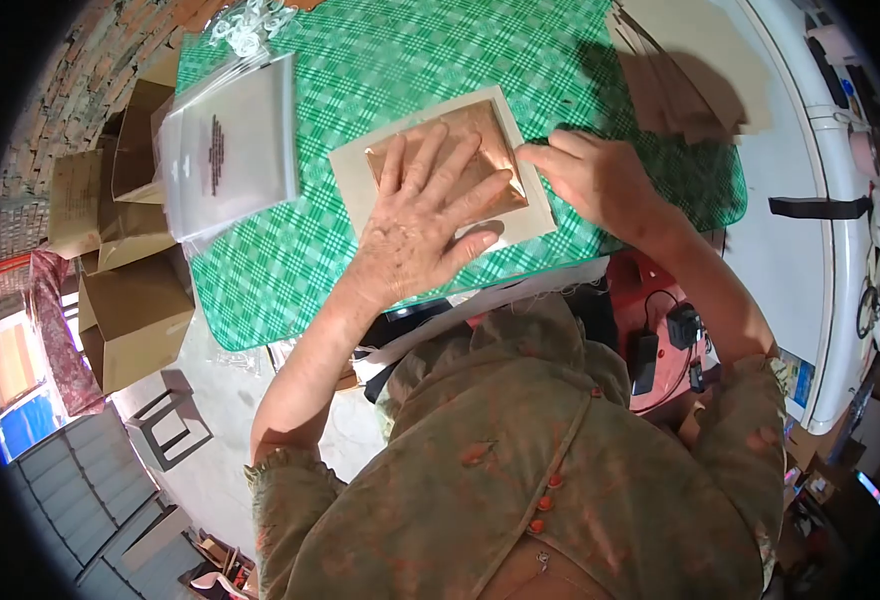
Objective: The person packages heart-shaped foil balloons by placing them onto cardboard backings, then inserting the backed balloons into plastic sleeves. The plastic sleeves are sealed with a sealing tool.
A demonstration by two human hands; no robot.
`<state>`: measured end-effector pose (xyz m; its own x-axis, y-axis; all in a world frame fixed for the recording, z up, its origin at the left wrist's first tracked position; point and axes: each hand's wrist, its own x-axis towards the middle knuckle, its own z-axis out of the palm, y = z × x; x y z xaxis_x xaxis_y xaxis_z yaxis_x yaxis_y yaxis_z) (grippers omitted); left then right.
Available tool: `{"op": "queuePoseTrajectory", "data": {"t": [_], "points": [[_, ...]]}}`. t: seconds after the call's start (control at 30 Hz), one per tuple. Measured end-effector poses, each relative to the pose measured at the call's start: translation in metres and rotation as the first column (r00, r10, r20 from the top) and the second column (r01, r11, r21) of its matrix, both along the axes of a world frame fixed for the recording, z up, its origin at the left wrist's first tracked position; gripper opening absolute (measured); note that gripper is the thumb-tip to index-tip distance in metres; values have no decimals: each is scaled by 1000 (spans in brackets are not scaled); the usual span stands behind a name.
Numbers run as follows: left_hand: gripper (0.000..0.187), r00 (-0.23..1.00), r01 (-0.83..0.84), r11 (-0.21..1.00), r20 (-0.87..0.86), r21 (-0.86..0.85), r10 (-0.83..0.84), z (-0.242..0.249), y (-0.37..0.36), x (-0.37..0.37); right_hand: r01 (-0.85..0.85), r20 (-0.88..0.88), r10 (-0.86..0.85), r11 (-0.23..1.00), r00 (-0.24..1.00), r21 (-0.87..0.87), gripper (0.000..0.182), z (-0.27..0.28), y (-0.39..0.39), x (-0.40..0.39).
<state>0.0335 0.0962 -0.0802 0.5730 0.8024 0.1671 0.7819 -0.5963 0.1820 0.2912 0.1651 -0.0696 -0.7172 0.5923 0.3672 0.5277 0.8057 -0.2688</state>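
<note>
My left hand (410,225) lies flat with fingers spread on a shiny copper-coloured square packet (502,145). Under the packet is a larger beige sheet of card (352,180), tilted on the green checked tablecloth (340,60). At the sheet's right edge is my right hand (595,182), with thumb and forefinger pinched together beside the packet. Whatever is between those fingertips, if anything, is too small to tell. The left hand covers much of the packet's lower left part.
Clear plastic bags (250,130) lie stacked at the table's left, below a bundle of white cords (250,25). Beige card pieces (685,75) sit at the back right. Open cardboard boxes (135,310) stand left of the table. A white appliance-like surface (780,150) borders the right.
</note>
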Motion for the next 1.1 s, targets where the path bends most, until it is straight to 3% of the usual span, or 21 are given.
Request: {"op": "queuePoseTrajectory", "data": {"t": [0.27, 0.57, 0.67, 0.87, 1.1], "points": [[52, 998, 10, 999, 60, 49, -13, -3, 0, -1, 2, 80, 4, 997, 997, -74, 31, 5, -42, 24], [56, 1000, 9, 1000, 19, 23, -9, -1, -1, -1, -45, -28, 41, 986, 999, -162, 46, 7, -76, 36], [60, 1000, 4, 1000, 1, 9, -4, -1, 0, -2, -18, 78, 19, 1000, 997, -24, 54, 3, -76, 32], [61, 998, 39, 999, 53, -23, -38, 0, -4, -5, -145, -12, 146, 986, 989, 82, 43, -15, -76, 35], [67, 993, 103, 994, 62, -30, -101, 24, -9, -12, -120, -85, 129, 987, 988, 105, 34, -13, -77, 29]]}}
